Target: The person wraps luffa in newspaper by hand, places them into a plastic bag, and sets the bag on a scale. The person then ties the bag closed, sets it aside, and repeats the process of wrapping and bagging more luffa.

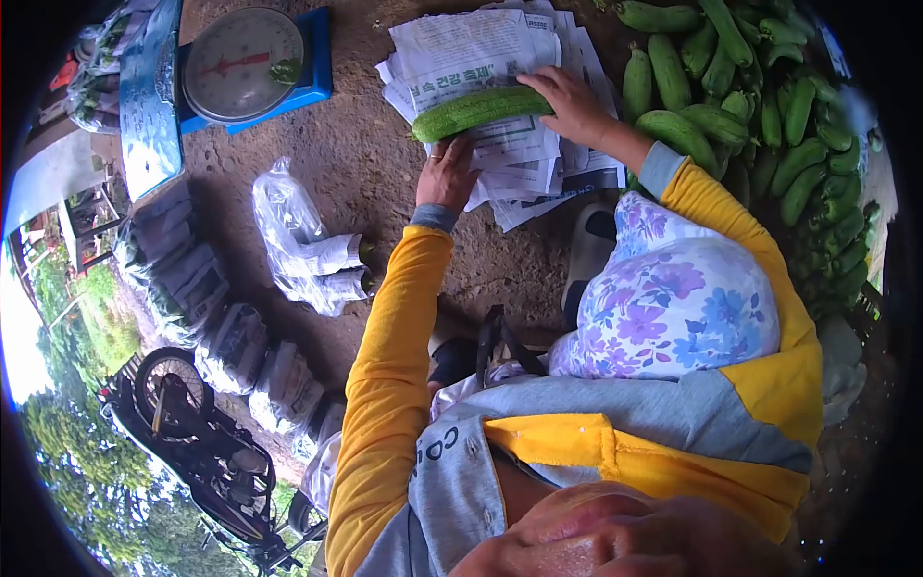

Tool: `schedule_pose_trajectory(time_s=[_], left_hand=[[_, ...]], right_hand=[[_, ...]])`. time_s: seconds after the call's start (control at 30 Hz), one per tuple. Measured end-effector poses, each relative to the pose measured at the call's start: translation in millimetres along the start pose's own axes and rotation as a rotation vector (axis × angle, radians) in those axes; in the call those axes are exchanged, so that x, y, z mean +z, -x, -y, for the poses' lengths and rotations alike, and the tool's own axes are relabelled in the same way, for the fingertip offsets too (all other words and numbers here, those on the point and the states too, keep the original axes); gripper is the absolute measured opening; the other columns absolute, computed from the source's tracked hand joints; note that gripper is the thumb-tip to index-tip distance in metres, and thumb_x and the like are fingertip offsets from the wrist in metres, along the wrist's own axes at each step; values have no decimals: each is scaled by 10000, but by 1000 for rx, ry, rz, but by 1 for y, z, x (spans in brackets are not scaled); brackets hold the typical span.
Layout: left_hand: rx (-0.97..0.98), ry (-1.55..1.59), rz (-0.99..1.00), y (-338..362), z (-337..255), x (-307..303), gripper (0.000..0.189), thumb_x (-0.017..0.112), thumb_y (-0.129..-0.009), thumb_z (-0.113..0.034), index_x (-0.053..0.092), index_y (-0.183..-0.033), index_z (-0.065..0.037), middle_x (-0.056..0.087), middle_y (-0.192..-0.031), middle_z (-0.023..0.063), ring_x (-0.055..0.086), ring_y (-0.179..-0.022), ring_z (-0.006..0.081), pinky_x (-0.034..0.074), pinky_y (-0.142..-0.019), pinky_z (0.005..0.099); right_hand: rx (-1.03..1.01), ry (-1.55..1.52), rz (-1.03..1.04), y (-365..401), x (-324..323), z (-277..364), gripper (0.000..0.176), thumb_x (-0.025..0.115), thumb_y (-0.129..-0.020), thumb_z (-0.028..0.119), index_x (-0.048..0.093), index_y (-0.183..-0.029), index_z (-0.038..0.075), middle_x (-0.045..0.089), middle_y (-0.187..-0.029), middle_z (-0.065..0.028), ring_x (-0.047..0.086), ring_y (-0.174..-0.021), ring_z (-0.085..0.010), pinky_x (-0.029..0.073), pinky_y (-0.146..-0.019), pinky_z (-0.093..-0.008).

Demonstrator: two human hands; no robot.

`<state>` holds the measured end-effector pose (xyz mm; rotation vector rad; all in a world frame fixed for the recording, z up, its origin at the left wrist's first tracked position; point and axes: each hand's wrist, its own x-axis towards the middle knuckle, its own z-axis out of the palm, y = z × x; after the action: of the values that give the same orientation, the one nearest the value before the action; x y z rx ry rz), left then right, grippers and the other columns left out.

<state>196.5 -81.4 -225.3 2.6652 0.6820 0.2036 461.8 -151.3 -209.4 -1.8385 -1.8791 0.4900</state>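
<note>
A long green sponge gourd [481, 112] lies across a stack of printed paper sheets [471, 48] on the ground. My right hand [574, 106] grips its right end, with fingers laid over the top. At the near side, toward the left end, my left hand [447, 176] holds the gourd; its fingertips are partly hidden beneath it. To the left of the papers rests a clear plastic bag [293, 226] with paper-wrapped gourds in it, their green ends poking out.
A dial scale [242, 65] on a blue base stands at the upper left. Loose gourds [711, 77] are heaped on the right. Several filled plastic bags [231, 346] line the left side, near a parked motorcycle [207, 452]. A floral cloth bundle [673, 298] covers my lap.
</note>
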Motion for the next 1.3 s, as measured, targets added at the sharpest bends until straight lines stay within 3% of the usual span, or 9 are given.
schedule_pose_trajectory(time_s=[0.33,0.57,0.63,0.73,0.9,1.0,1.1,1.2,1.3], left_hand=[[101,-3,-169,-4,8,-26,107,642,-720,-83,580,-805,-104,613,-933,12,589,-863,215,472,-705,337],[95,106,-420,-47,24,-44,144,620,-750,-60,544,-870,-86,616,-986,56,593,-910,302,435,-834,428],[1,168,-377,-58,32,-42,147,586,-801,-76,527,-936,-69,628,-951,91,601,-892,317,448,-810,436],[-144,162,-289,-82,46,-38,99,577,-823,-101,543,-911,-70,639,-912,117,606,-869,324,475,-758,418],[-284,210,-158,-116,59,-39,191,679,-741,-161,600,-904,-98,642,-874,111,622,-850,297,494,-715,394],[-229,178,-371,-114,59,-43,275,733,-691,-213,577,-882,-92,632,-860,119,599,-797,323,484,-708,384],[-630,188,-582,-83,49,-40,362,773,-655,-251,523,-798,-32,537,-697,90,532,-640,260,458,-626,372],[-1185,1330,-320,-52,21,-20,243,634,-841,-291,578,-819,-56,600,-723,40,570,-594,156,440,-500,278],[-1010,2051,-314,-55,-6,5,283,548,-873,-317,560,-999,-64,597,-922,66,592,-807,169,468,-651,291]], right_hand=[[-222,51,57,29,-6,28,309,780,-605,244,629,-831,96,352,-1378,-49,280,-1312,-238,230,-1071,-456],[-55,-185,32,-8,-13,12,57,648,-729,105,616,-765,74,567,-1163,-1,506,-1109,-217,381,-953,-367],[127,-295,77,-18,-12,3,72,636,-737,80,603,-800,70,568,-1133,-9,533,-1033,-223,398,-912,-364],[-146,138,-331,-36,-33,21,165,651,-720,136,595,-874,111,575,-1007,-1,528,-976,-205,411,-854,-347],[-289,166,-207,-46,2,48,285,687,-681,128,551,-930,105,514,-996,-36,505,-1008,-210,414,-845,-364],[-160,122,-188,-54,23,37,431,726,-645,106,522,-1024,92,494,-1080,-47,501,-1020,-247,416,-865,-381],[-91,99,-152,-60,27,34,489,749,-610,100,507,-1036,92,510,-1053,-59,504,-1034,-256,420,-859,-387],[-66,-100,-146,-64,24,32,494,755,-602,98,501,-1026,83,529,-999,-75,529,-983,-285,437,-819,-401],[103,-474,12,-60,36,45,449,750,-655,94,527,-1040,27,596,-952,-113,590,-924,-255,460,-804,-346]])
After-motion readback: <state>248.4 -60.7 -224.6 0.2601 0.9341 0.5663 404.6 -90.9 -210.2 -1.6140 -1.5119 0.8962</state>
